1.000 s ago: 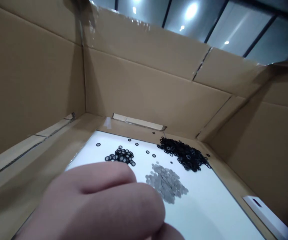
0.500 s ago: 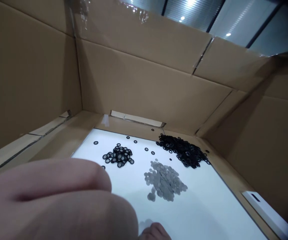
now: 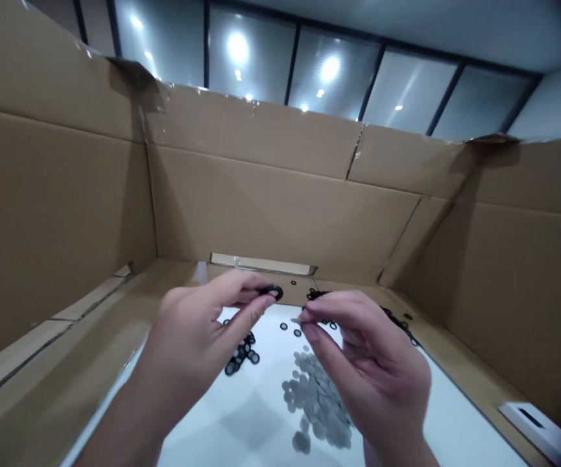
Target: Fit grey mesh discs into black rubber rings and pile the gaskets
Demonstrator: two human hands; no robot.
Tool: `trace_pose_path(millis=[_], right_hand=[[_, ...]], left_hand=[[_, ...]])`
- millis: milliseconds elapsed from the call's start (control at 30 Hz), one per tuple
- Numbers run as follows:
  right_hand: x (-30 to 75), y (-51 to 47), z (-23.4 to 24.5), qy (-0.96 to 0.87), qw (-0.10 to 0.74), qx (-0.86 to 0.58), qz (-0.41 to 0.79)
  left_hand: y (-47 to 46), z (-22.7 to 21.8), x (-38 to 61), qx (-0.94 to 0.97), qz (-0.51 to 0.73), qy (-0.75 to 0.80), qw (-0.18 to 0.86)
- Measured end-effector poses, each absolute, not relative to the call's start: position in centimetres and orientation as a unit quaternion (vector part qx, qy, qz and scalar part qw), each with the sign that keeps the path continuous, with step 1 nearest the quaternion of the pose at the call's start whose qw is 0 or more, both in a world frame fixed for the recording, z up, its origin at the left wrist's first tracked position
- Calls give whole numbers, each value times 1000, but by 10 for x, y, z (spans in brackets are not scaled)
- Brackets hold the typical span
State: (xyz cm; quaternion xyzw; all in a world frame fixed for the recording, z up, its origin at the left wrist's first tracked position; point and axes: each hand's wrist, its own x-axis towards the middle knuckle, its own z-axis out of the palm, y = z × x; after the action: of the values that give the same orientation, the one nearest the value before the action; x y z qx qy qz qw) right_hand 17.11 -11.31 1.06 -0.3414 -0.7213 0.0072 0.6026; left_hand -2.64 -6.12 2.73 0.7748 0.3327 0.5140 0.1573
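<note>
My left hand (image 3: 202,337) is raised over the white sheet (image 3: 246,415) and pinches a small black ring (image 3: 273,292) between thumb and forefinger. My right hand (image 3: 368,363) is raised beside it, fingertips pressed together on a thin grey disc (image 3: 296,320) a little right of the ring. Below them lie a pile of grey discs (image 3: 316,405), a small pile of black rings with grey centres (image 3: 241,353) partly hidden by the left hand, and a larger pile of black rings (image 3: 397,321) mostly hidden behind the right hand.
Tall cardboard walls (image 3: 280,201) enclose the work area on three sides. A white flat bar (image 3: 537,421) lies at the lower right by the wall. Loose rings (image 3: 294,283) are scattered near the back edge. Glass panels with ceiling lights show above the cardboard.
A hand that filled the lower left close to the camera has drawn back. Both hands are now held up over the sheet, and the view has tilted upward.
</note>
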Motion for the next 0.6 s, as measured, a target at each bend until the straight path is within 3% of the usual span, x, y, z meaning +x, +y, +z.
trace_pose_path(millis=[267, 600], right_hand=[[148, -79, 20, -687, 625, -353, 113], [153, -69, 15, -636, 663, -387, 78]], left_hand=[[-52, 24, -20, 723, 583, 303, 214], [-44, 18, -13, 773, 534, 273, 208]])
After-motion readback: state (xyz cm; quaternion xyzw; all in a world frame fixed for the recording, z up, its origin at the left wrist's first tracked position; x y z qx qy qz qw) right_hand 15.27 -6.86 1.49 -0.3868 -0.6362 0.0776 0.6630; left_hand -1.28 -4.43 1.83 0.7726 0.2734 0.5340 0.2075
